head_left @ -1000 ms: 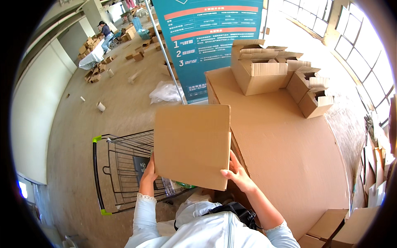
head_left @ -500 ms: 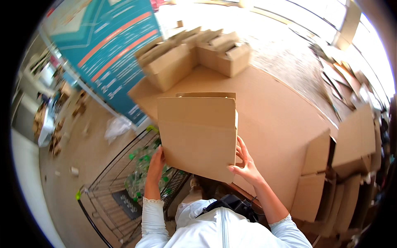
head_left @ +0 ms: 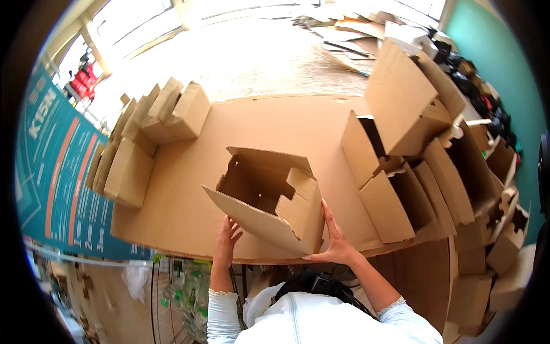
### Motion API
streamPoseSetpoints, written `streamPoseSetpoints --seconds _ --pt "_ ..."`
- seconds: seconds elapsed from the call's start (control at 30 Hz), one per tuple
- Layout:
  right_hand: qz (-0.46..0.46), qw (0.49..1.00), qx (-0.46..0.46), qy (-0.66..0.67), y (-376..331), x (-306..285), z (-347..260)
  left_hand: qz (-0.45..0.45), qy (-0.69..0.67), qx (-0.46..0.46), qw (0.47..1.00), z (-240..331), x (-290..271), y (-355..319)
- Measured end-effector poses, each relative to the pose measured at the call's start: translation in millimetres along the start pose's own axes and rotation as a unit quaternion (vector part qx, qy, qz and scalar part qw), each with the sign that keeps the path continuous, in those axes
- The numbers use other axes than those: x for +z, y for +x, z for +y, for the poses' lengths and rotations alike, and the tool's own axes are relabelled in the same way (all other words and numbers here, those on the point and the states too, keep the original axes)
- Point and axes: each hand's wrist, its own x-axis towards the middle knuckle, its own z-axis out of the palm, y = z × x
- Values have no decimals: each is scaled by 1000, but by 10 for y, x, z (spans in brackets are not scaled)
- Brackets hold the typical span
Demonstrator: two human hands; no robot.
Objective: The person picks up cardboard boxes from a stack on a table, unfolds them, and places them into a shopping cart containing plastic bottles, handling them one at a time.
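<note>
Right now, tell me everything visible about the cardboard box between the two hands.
The cardboard box is plain brown corrugated board, partly folded, its top open with flaps standing and the inside empty. One long flap juts toward the left hand, which touches its lower edge. The right hand presses its right side. It sits on the cardboard-covered table, near the front edge.

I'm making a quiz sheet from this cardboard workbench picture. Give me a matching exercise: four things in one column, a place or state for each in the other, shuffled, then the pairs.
Things:
1. open box
2. left hand
3. right hand
4. teal banner

Places or states:
A. pressed flat on the box's right wall
B. hanging off the table's left edge
C. half folded, flaps open, at the table's near edge
D. fingertips under the box's slanted front flap

Pairs: 1-C, 2-D, 3-A, 4-B
</note>
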Motion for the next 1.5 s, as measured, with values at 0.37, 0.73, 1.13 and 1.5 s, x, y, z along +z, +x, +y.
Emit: streamPoseSetpoints --seconds 0.37,0.73,1.13,1.5 --pt "250 962 106 5 -567 -198 187 -209 41 -9 977 20 637 243" --pt "347 934 74 -34 -588 -189 321 -160 132 -71 976 -323 45 160" --pt "359 920 132 -83 -590 -4 856 -53 112 -41 991 -313 -665 15" --pt "318 930 187 0 -402 88 973 -37 78 -70 994 -299 -919 37"
